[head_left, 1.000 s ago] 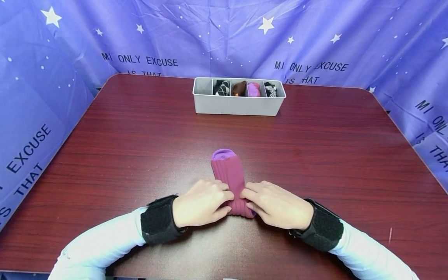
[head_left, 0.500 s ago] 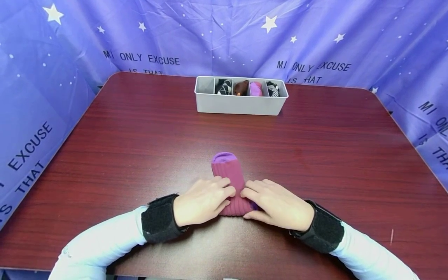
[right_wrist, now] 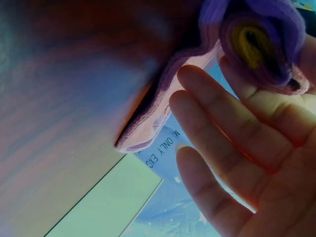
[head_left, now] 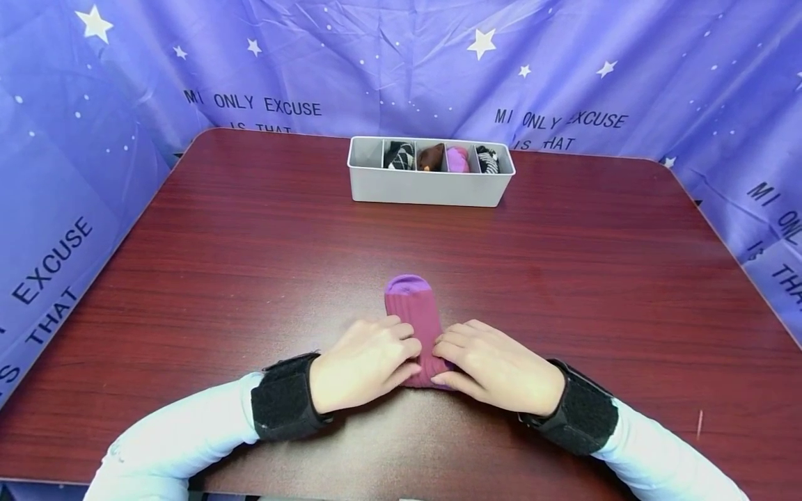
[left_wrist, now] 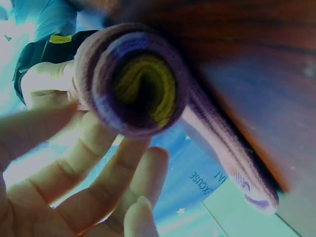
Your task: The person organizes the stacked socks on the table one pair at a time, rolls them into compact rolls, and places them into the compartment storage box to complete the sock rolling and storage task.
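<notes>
A mauve sock (head_left: 418,313) with a purple toe end lies lengthwise on the table, its near end rolled up. My left hand (head_left: 366,363) grips the left side of the roll with bent fingers. At the opposite side, my right hand (head_left: 500,367) holds the roll between thumb and fingers. In the left wrist view the rolled sock (left_wrist: 180,91) shows mauve and purple layers around a yellow core, while its flat part stretches away. The right wrist view shows the roll's other end (right_wrist: 291,29), looser, with the remaining fingers spread beside it.
A grey divided box (head_left: 431,189) stands at the table's far edge. Black-and-white, brown, pink and striped bundles sit in its compartments; the leftmost one shows bare. A star-printed blue curtain (head_left: 401,69) hangs behind the dark red wooden table (head_left: 250,264).
The sock's far end has come slightly nearer and straightened, and its flat part is shorter. My fingers and right thumb have shifted on the roll; both arms stay in about the same place.
</notes>
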`<control>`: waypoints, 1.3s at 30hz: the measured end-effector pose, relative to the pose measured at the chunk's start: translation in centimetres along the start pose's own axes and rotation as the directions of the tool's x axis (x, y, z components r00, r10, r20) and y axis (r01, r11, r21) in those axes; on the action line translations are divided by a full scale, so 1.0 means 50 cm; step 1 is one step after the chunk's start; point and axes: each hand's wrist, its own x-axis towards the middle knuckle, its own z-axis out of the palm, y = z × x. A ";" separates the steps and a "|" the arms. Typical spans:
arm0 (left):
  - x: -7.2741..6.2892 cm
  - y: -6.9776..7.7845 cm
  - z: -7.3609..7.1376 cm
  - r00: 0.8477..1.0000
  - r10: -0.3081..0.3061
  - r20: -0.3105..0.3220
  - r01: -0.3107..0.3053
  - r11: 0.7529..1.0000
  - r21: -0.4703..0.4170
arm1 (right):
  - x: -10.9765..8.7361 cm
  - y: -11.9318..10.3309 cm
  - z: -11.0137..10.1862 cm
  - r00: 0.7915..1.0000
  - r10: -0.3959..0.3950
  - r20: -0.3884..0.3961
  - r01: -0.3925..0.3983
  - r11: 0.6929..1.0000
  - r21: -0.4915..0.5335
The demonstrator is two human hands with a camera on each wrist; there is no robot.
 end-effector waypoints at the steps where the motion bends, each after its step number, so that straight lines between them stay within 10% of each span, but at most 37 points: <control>1: -0.001 0.000 0.000 1.000 0.001 0.011 -0.001 1.000 0.005 | 0.001 -0.001 -0.001 1.000 0.004 -0.005 -0.004 1.000 0.004; 27: 0.004 -0.016 -0.006 0.973 -0.086 0.212 0.112 0.987 -0.114 | 0.000 0.000 0.002 0.999 0.004 0.053 -0.002 0.999 -0.047; 39: 0.006 -0.015 -0.003 0.995 -0.059 0.078 0.069 0.990 -0.126 | 0.003 0.003 0.007 0.999 0.004 0.034 -0.002 0.999 -0.045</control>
